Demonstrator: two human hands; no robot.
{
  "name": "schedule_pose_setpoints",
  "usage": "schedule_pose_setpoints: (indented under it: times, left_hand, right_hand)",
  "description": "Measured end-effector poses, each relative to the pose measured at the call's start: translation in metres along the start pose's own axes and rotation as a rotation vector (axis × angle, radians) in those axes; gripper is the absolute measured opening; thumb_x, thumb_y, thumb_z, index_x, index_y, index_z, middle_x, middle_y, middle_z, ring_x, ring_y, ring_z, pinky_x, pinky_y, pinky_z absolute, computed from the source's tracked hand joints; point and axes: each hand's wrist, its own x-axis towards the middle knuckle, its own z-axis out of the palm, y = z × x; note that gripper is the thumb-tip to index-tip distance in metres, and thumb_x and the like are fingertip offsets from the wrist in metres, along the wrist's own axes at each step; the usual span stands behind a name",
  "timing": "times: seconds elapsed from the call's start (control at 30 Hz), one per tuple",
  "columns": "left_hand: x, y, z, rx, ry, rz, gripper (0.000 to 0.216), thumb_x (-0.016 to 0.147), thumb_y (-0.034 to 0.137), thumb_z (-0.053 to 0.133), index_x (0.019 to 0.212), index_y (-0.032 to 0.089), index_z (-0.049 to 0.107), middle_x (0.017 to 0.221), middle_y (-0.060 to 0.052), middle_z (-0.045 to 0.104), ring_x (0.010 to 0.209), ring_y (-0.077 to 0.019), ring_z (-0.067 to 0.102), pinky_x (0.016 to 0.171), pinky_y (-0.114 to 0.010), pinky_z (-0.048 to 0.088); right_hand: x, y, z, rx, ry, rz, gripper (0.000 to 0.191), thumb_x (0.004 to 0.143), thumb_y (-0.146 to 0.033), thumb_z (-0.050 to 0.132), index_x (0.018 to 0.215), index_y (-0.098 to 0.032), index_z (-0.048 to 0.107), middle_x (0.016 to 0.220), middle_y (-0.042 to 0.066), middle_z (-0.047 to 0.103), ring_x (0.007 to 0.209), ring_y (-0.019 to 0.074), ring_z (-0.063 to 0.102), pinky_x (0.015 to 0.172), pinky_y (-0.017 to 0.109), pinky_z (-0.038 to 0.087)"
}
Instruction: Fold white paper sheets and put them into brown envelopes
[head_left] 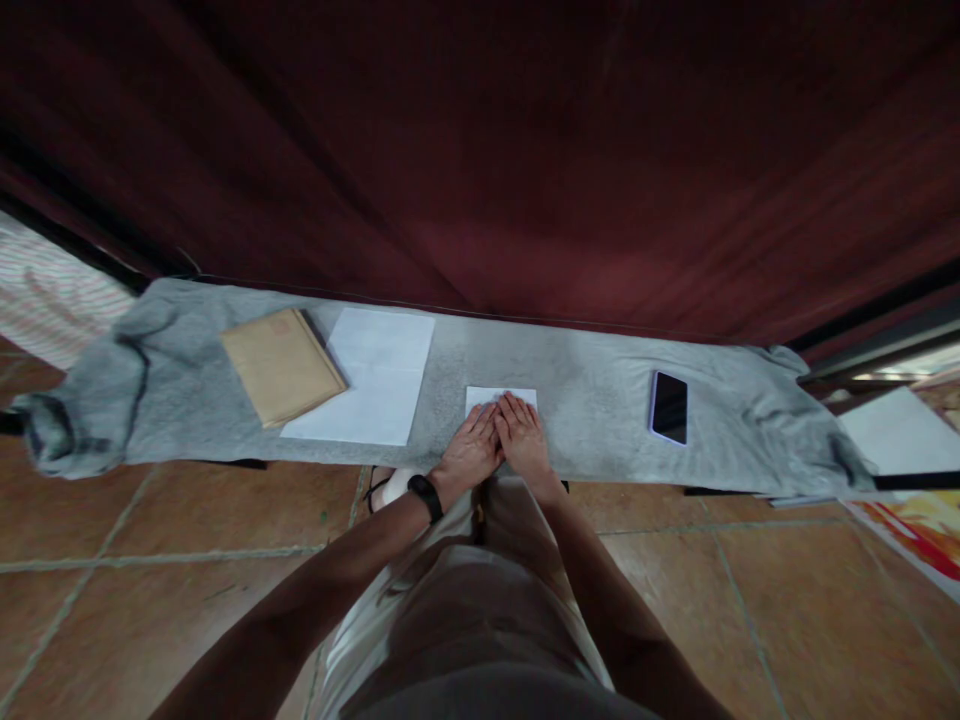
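Observation:
A small white piece of paper [480, 396], apparently folded, lies near the front edge of the cloth-covered bench [592, 400]. My left hand [472, 445] rests flat on it with the fingers stretched out, a black band [426, 497] around the wrist. Beside it, my right hand [523, 436] also lies flat on the paper, fingers pointing forward and inward. The fingertips of both hands meet near the middle. Most of the paper's lower part is hidden under them.
To the left, a stack of brown envelopes [283, 368] overlaps white sheets [375, 378]. A phone [669, 408] lies to the right. A dark red curtain [480, 160] hangs behind the bench. Tiled floor [247, 530] shows in front, and a white board [900, 432] at far right.

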Motion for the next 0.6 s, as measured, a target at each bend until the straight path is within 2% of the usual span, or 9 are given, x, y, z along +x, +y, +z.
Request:
schedule_pose_setpoints:
  times: [0.17,0.33,0.6]
  left_hand:
    - [0.001,0.001,-0.003,0.007,-0.016,-0.018,0.06,0.102,0.035,0.043,0.153,0.002,0.045,0.159,-0.023,0.045,0.155,-0.031,0.033,0.129,-0.055,0.02]
    - [0.0,0.0,-0.004,-0.017,-0.028,-0.03,0.06,0.104,0.038,0.04,0.155,0.006,0.043,0.162,-0.02,0.041,0.156,-0.0291,0.03,0.13,-0.054,0.018]
    - [-0.008,-0.008,-0.002,-0.029,0.045,-0.079,0.066,0.105,0.046,0.041,0.157,0.006,0.038,0.164,-0.019,0.039,0.157,-0.0271,0.028,0.129,-0.047,0.024]
  right_hand:
    - [-0.006,0.007,-0.006,-0.069,0.007,0.027,0.049,0.11,-0.028,0.031,0.152,-0.015,0.052,0.161,0.013,0.045,0.151,0.0249,0.039,0.124,0.049,0.03]
    - [-0.012,0.013,-0.012,-0.117,-0.002,0.015,0.05,0.11,-0.029,0.033,0.156,-0.014,0.046,0.164,0.015,0.04,0.151,0.0284,0.038,0.123,0.051,0.029]
    - [-0.017,0.017,-0.01,-0.125,0.056,0.091,0.052,0.109,-0.034,0.037,0.157,-0.014,0.044,0.163,0.016,0.042,0.148,0.0301,0.041,0.122,0.051,0.028]
